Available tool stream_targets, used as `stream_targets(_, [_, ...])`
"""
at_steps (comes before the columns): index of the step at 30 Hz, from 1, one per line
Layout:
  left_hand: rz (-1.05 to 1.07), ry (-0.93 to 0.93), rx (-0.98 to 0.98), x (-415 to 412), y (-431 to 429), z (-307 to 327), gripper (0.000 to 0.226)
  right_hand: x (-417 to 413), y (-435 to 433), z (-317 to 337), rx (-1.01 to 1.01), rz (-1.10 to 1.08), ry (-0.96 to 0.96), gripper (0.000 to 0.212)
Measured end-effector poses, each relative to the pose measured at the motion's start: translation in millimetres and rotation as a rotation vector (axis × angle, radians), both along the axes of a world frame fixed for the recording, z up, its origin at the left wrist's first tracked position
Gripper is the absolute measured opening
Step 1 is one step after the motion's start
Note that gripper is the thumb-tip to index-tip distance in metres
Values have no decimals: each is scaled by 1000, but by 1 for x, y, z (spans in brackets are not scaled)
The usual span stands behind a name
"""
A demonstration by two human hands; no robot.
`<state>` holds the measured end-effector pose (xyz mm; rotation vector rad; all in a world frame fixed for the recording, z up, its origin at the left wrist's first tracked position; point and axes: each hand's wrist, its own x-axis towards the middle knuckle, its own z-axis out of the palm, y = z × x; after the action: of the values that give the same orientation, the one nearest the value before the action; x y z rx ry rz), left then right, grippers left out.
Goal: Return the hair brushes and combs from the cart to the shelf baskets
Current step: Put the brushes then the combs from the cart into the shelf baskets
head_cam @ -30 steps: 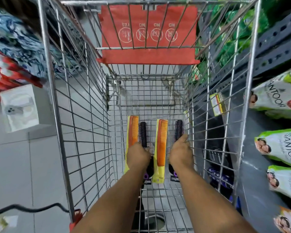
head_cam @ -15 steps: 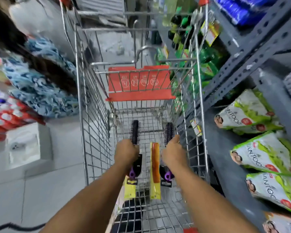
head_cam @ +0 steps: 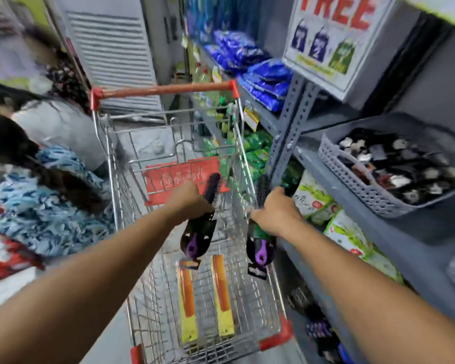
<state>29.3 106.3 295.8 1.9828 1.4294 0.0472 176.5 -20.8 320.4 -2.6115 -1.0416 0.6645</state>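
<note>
Head view: two round hair brushes are seen lifted clear of the wire cart (head_cam: pixel 250 164), one in each hand. The left hand (head_cam: pixel 188 199) is closed around the middle of the left brush (head_cam: pixel 202 219), whose black bristled end points up and away while its purple-tipped handle and hanging tag point back down toward the cart floor. The right hand (head_cam: pixel 276 212) is wrapped in the same way around the right brush (head_cam: pixel 260 240), which is held over the cart's right rim, close to the shelving. Both brushes appear to be gripped at mid-length so that neither end swings during the carry. Two orange combs (head_cam: pixel 222 287) on yellow backing cards are left lying side by side on the cart floor, toward its near end, so that part of the task is judged not yet done. A grey perforated basket (head_cam: pixel 357 187) filled with dark, blurred small goods is set on the shelf (head_cam: pixel 415 232) to the right, above green and white packets; it is judged the likely place for the brushes, though its contents cannot be made out. Other persons are partly seen beyond the cart's left side. Much of the picture is smeared by motion.
</note>
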Motion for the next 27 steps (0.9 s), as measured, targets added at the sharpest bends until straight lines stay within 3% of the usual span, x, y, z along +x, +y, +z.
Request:
stream_targets(5, [-157, -95, 25, 53, -30, 57, 32, 35, -57, 64, 78, -78, -30, 74])
stream_targets(14, [-445, -248, -48, 185, -133, 129, 27, 99, -189, 121, 141, -333, -148, 65])
stream_targets(21, [-663, -300, -67, 281, -234, 152, 29, 152, -293, 137, 122, -624, -164, 61])
stream_targets(27, [-787, -269, -105, 345, -293, 158, 33, 191, -345, 151, 31, -740, -256, 68])
